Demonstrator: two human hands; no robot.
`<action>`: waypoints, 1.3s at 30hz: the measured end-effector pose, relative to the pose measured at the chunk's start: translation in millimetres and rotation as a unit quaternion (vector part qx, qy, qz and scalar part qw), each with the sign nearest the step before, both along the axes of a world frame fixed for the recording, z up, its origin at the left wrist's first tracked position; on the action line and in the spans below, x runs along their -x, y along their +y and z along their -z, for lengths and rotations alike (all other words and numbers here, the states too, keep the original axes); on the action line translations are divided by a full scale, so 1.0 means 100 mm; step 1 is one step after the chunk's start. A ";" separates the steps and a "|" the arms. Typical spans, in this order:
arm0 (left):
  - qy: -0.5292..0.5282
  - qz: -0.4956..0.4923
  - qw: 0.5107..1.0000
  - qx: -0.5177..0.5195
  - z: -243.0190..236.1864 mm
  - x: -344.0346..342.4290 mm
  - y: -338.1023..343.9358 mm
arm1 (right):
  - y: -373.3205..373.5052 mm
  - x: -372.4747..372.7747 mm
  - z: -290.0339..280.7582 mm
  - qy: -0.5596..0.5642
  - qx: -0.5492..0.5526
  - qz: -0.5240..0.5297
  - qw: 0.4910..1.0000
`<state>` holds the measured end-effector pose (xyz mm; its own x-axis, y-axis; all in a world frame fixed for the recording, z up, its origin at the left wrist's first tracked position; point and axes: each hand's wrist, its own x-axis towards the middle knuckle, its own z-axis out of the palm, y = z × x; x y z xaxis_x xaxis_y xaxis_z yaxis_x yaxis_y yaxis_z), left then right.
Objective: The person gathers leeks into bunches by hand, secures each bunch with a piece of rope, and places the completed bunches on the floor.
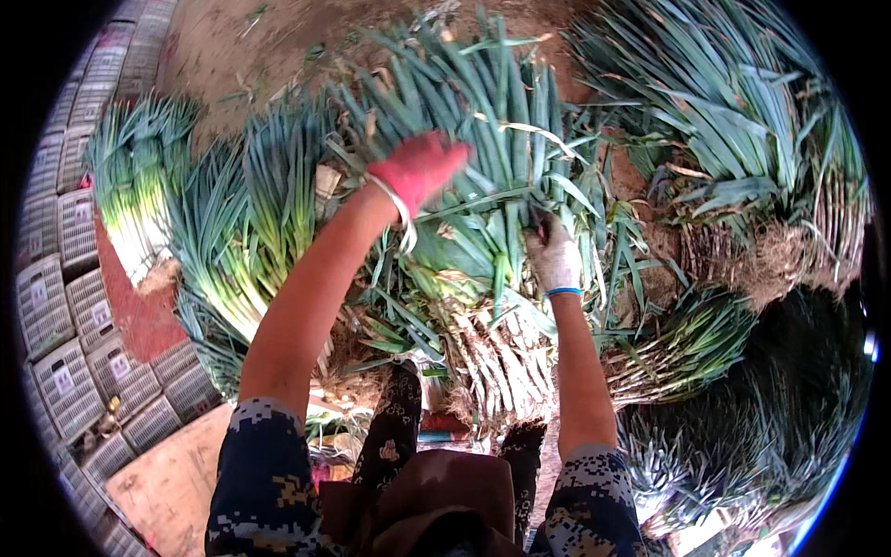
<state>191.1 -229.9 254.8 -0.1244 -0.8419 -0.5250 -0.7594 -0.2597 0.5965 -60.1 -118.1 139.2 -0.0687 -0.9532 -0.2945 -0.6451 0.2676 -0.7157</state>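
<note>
A large bundle of leeks (501, 357) stands in front of me, its pale muddy stalks and roots toward me and its green leaves fanned away. My left hand (422, 172), in a red glove with a white cuff, is over the leaves at the bundle's left; motion smears its fingers. My right hand (555, 258), in a pale glove with dark fingertips and a blue cuff, curls against the leaves at the right side. A long leaf strand (478, 200) lies across the bundle between both hands. What sits under my right fingers is partly hidden.
Cleaner leek bundles (139, 204) stand to the left, beside stacked grey plastic crates (79, 223). Unsorted leeks (733, 139) lie in a heap at the far right, with more (687, 343) nearer. A wooden board (172, 473) lies at the lower left. Bare soil (251, 46) shows beyond.
</note>
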 end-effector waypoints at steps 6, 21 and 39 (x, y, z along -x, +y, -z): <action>0.343 -0.436 0.827 0.086 -0.43 -1.25 0.57 | 0.00 0.07 -0.15 0.067 -0.037 -0.040 0.996; 0.280 -0.689 0.665 -0.070 0.77 -1.62 3.20 | 0.19 -1.56 -0.98 0.098 0.172 -0.422 0.885; 0.350 -0.415 0.827 -0.144 1.98 -1.05 1.93 | 0.71 -1.97 -0.58 -0.255 -0.277 -0.037 0.926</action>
<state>296.3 -37.1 57.0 0.0750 -0.6427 -0.7624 0.2573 -0.7262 0.6375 137.1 -47.0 197.5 0.2741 -0.6423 -0.7158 -0.2930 0.6531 -0.6983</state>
